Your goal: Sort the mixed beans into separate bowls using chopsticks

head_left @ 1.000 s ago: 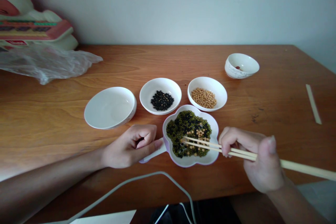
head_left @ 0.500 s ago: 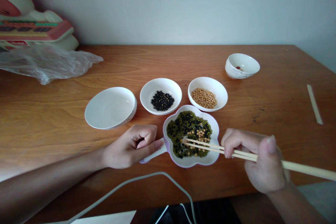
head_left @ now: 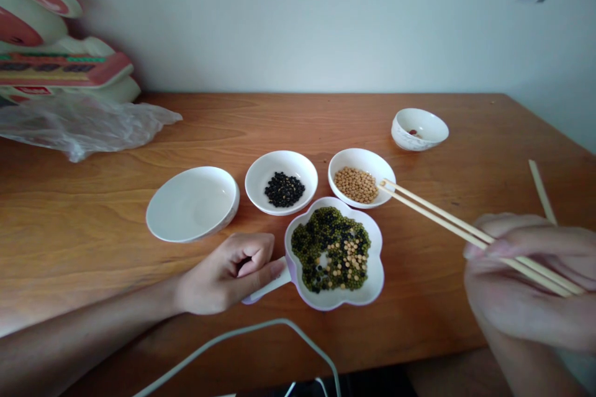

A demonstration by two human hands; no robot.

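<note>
My left hand (head_left: 228,276) is closed on the short handle of a white, purple-edged flower-shaped dish (head_left: 372,285). Green beans, black beans and several pale yellow soybeans lie mixed in the dish. In my right hand (head_left: 526,279) is a pair of wooden chopsticks (head_left: 433,214). Their tips are together at the right side of a white bowl of soybeans (head_left: 356,185), and a small pale bean seems to sit between them. Left of that bowl stands a white bowl (head_left: 255,192) with black beans (head_left: 285,189) in it.
An empty white bowl (head_left: 186,205) stands at the left. A patterned bowl (head_left: 416,139) with a few reddish bits is at the back right. A plastic bag (head_left: 93,127), a rabbit-shaped toy (head_left: 102,71), a pale stick (head_left: 542,192) and a cable (head_left: 233,332) are also around.
The chopstick tips have left the flower-shaped dish and moved up and right to the soybean bowl. My left hand keeps its hold on the handle. The view has shifted slightly.
</note>
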